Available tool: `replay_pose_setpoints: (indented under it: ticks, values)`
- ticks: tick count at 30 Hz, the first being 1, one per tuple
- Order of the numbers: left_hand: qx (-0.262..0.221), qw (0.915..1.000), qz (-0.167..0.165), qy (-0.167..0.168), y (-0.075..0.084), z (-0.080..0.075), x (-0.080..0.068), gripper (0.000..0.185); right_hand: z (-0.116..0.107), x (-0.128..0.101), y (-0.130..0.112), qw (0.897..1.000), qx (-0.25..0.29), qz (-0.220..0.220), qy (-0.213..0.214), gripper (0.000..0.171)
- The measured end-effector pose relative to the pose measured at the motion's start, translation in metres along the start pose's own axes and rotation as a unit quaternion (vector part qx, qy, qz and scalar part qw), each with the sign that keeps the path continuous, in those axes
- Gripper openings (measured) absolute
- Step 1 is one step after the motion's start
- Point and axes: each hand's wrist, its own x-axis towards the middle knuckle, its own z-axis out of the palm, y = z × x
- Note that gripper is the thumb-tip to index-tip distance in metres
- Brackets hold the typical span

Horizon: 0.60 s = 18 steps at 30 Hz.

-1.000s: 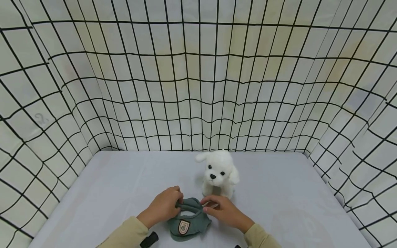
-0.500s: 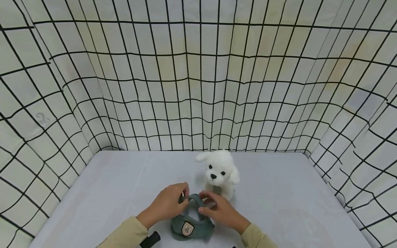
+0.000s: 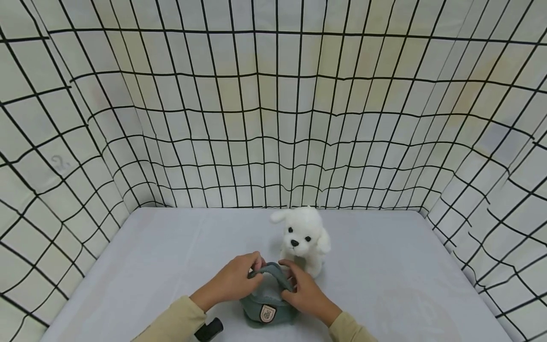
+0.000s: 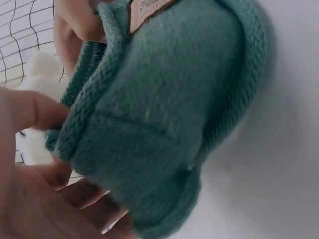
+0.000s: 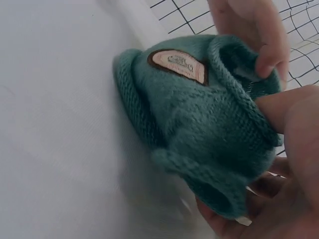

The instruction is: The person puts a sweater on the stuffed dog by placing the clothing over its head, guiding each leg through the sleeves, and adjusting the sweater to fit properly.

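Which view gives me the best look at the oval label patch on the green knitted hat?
The right wrist view: the oval label patch on the green knitted hat faces the camera whole. The head view shows it small; the left wrist view catches only its edge.

Recording booth/lab setup, grid-print backdrop walls (image 3: 273, 118), plain grey tabletop (image 3: 384, 266)

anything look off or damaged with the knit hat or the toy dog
Nothing stands out. The green knitted hat with a sewn badge looks whole, its rim stretched open between the left hand and right hand. The white plush dog sits upright just behind it on the pale tabletop.
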Motion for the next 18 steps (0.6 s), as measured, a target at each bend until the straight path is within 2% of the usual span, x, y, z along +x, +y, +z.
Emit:
replay_pose_setpoints:
  ticks: [4,10,13,18]
  values:
    - [-0.02,0.9987,0.011,-0.046,-0.012,0.003,0.002,0.021,-0.001,-0.002,0.001,1.0,0.002,-0.014,0.01,0.062]
    - [-0.038,0.9957,0.004,-0.085,-0.022,0.007,0.004,0.021,-0.004,-0.006,-0.001,0.999,0.035,-0.027,-0.005,0.065]
    - [-0.054,0.9938,0.0,-0.097,-0.023,0.008,0.006,0.02,-0.006,-0.009,-0.004,0.999,0.038,-0.035,-0.004,0.066]
    - [-0.089,0.9915,0.001,-0.094,-0.021,0.009,0.01,0.02,-0.012,-0.013,-0.008,0.999,0.02,-0.042,0.004,0.065]
